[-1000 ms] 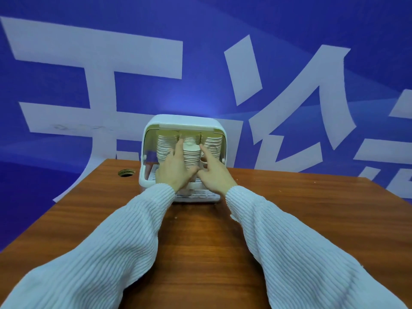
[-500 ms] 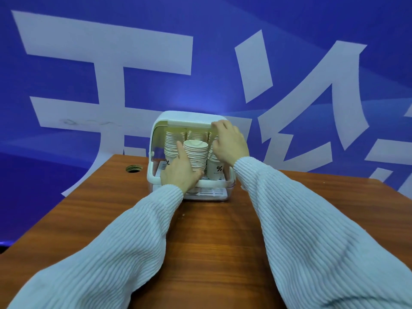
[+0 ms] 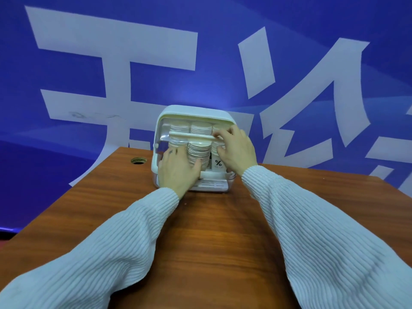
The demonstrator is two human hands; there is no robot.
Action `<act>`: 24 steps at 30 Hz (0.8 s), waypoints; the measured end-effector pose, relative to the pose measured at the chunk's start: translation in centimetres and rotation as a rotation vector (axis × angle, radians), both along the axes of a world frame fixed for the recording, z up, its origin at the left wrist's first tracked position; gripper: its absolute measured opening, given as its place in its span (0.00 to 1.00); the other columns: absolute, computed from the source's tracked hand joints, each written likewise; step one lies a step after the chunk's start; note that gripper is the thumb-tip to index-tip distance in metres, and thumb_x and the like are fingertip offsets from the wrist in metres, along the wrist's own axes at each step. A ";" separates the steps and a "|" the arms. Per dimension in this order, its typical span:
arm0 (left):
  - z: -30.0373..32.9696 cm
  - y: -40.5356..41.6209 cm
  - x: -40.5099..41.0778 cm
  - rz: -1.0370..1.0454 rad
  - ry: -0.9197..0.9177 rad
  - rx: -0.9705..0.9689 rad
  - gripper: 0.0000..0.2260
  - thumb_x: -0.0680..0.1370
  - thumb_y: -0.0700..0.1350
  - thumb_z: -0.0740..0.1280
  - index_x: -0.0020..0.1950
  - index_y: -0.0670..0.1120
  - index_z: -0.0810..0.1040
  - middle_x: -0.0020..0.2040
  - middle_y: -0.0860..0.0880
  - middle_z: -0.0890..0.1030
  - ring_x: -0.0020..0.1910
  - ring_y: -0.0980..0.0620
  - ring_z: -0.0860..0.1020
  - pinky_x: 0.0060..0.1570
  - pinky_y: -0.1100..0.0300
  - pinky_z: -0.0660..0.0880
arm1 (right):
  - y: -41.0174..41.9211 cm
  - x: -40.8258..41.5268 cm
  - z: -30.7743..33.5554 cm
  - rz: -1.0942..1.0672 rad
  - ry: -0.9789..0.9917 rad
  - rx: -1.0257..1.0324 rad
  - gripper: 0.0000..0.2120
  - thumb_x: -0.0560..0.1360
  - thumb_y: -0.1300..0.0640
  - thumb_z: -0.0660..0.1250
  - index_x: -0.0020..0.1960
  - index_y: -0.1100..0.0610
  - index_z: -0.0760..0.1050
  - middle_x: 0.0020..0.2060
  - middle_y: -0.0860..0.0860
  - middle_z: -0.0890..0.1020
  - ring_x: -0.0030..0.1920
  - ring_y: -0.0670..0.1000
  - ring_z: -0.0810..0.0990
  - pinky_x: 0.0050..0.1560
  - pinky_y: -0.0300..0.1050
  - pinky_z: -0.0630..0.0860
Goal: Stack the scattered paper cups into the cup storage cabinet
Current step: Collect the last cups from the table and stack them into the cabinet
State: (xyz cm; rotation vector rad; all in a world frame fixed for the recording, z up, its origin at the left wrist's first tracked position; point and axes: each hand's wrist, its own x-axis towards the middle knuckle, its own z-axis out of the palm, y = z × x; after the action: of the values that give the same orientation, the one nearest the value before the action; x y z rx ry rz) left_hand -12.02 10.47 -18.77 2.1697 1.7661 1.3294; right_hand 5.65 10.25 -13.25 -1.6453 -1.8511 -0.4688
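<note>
A white cup storage cabinet (image 3: 196,112) stands at the far edge of the wooden table (image 3: 214,241). Inside it are several stacks of white paper cups (image 3: 200,150); one cup at the right shows a % mark (image 3: 218,163). Its clear lid is halfway down, and the lid's white handle bar (image 3: 191,136) crosses the opening. My right hand (image 3: 236,150) grips the right end of that bar. My left hand (image 3: 178,170) rests flat against the cabinet's lower front, its thumb touching the middle stack.
A round cable hole (image 3: 138,161) sits in the table left of the cabinet. A blue wall (image 3: 66,130) with large white characters rises just behind the table. White knit sleeves cover both my forearms.
My right hand went from the cups up to the cabinet top, then pulled the lid's handle bar down to mid-height. My left hand stayed low at the front.
</note>
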 end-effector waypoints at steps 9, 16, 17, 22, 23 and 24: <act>-0.8 -2.3 -1.9 -0.319 0.393 -0.041 0.28 0.81 0.59 0.64 0.79 0.53 0.66 0.80 0.47 0.64 0.77 0.44 0.65 0.72 0.43 0.67 | -0.1 -1.8 1.5 -0.086 0.073 -0.027 0.12 0.84 0.52 0.62 0.65 0.48 0.79 0.61 0.51 0.77 0.63 0.56 0.74 0.55 0.52 0.73; 0.0 -0.8 -0.3 -0.189 0.398 -0.102 0.34 0.78 0.66 0.63 0.79 0.53 0.63 0.80 0.42 0.57 0.77 0.39 0.62 0.72 0.42 0.66 | 0.5 -1.6 2.3 -0.101 0.024 -0.055 0.13 0.83 0.53 0.61 0.64 0.47 0.80 0.62 0.50 0.79 0.62 0.57 0.75 0.57 0.54 0.75; 0.0 -0.9 -0.1 -0.177 0.395 -0.094 0.33 0.77 0.65 0.64 0.78 0.52 0.64 0.79 0.41 0.59 0.76 0.39 0.63 0.71 0.42 0.67 | 0.3 -1.5 2.1 -0.092 0.017 -0.055 0.13 0.83 0.53 0.62 0.64 0.47 0.80 0.62 0.50 0.80 0.62 0.57 0.76 0.56 0.54 0.75; -0.7 -2.0 0.4 -0.178 0.284 0.094 0.20 0.79 0.55 0.66 0.67 0.46 0.77 0.65 0.46 0.75 0.64 0.46 0.73 0.60 0.50 0.75 | -1.1 -1.1 0.3 -0.052 0.006 -0.044 0.10 0.82 0.53 0.63 0.61 0.48 0.80 0.58 0.51 0.80 0.58 0.57 0.76 0.53 0.53 0.76; -0.7 -2.4 0.4 -0.182 0.270 0.114 0.18 0.79 0.54 0.66 0.65 0.46 0.79 0.61 0.47 0.76 0.61 0.47 0.75 0.57 0.52 0.75 | -1.3 -1.2 0.0 -0.052 0.015 -0.040 0.10 0.82 0.53 0.63 0.61 0.48 0.79 0.59 0.51 0.80 0.58 0.57 0.76 0.52 0.54 0.77; -0.7 -2.7 0.5 -0.187 0.260 0.119 0.16 0.80 0.53 0.66 0.63 0.46 0.80 0.59 0.47 0.77 0.58 0.48 0.75 0.55 0.52 0.75 | -1.6 -1.2 -0.2 -0.053 0.029 -0.037 0.10 0.83 0.53 0.63 0.61 0.48 0.79 0.59 0.51 0.80 0.58 0.57 0.76 0.52 0.54 0.77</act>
State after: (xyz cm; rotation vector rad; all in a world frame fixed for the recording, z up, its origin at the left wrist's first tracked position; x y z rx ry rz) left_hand -11.56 7.74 -19.51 2.6027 1.5419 1.1845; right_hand 4.42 8.69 -13.49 -1.7203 -1.8093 -0.4324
